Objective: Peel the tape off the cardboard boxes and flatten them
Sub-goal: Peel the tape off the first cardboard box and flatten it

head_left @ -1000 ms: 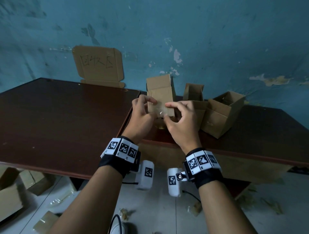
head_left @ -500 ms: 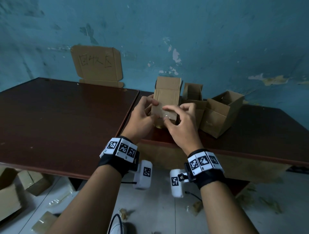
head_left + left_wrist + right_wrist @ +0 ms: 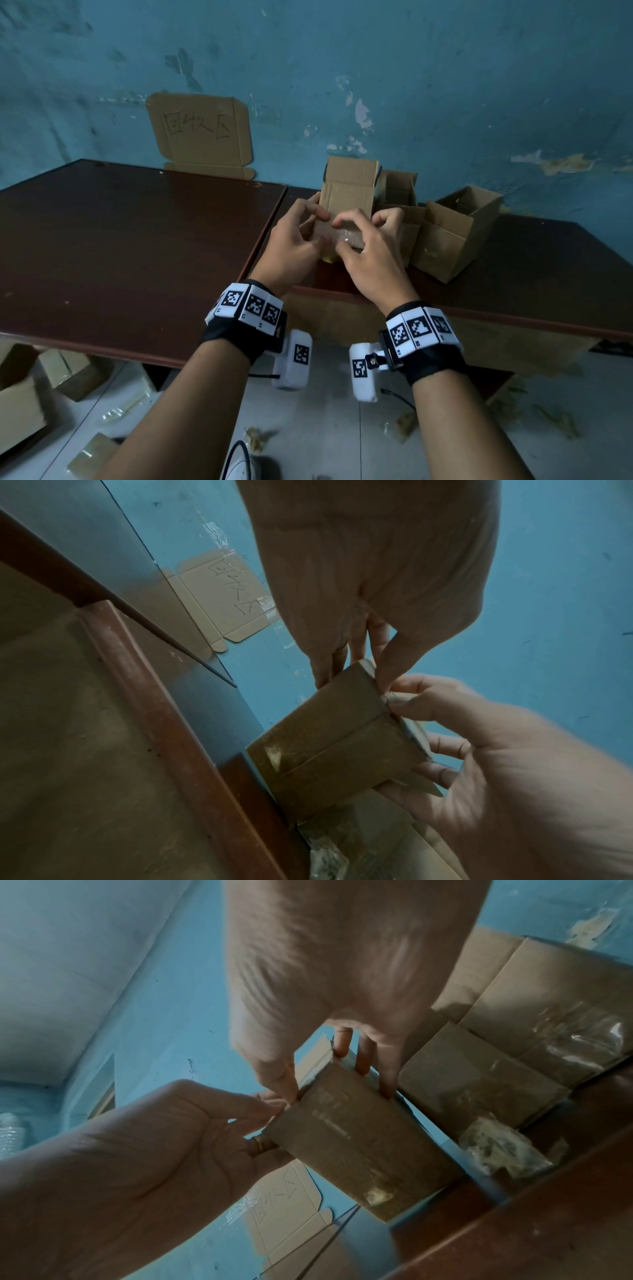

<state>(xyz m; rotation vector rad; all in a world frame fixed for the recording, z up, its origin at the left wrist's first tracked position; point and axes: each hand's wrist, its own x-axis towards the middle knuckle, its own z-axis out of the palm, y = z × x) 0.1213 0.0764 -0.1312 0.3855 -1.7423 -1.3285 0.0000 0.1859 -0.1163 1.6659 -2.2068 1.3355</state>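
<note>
I hold a small brown cardboard box (image 3: pixel 346 202) upright over the seam between two tables. Its top flap stands open, and a strip of clear tape (image 3: pixel 351 236) crosses its lower face. My left hand (image 3: pixel 313 222) grips the box's left side, thumb in front and fingers behind. On the right, my right hand (image 3: pixel 342 234) curls round it, thumb and forefinger on the taped face. In the left wrist view both thumbs meet at one edge of the box (image 3: pixel 335 739). The right wrist view shows the box (image 3: pixel 359 1145) with a tape remnant at its lower corner.
Two open cardboard boxes (image 3: pixel 455 233) (image 3: pixel 397 192) stand just right of the held one. A crumpled tape wad (image 3: pixel 500 1148) lies beside them. A flat cardboard sign (image 3: pixel 202 137) is stuck to the blue wall. The dark tables (image 3: pixel 137 257) meet below my hands. More boxes (image 3: pixel 20 404) and scraps lie on the floor.
The box has turned from leaning left to upright and shifted a little right. My right fingers have come across its taped front face.
</note>
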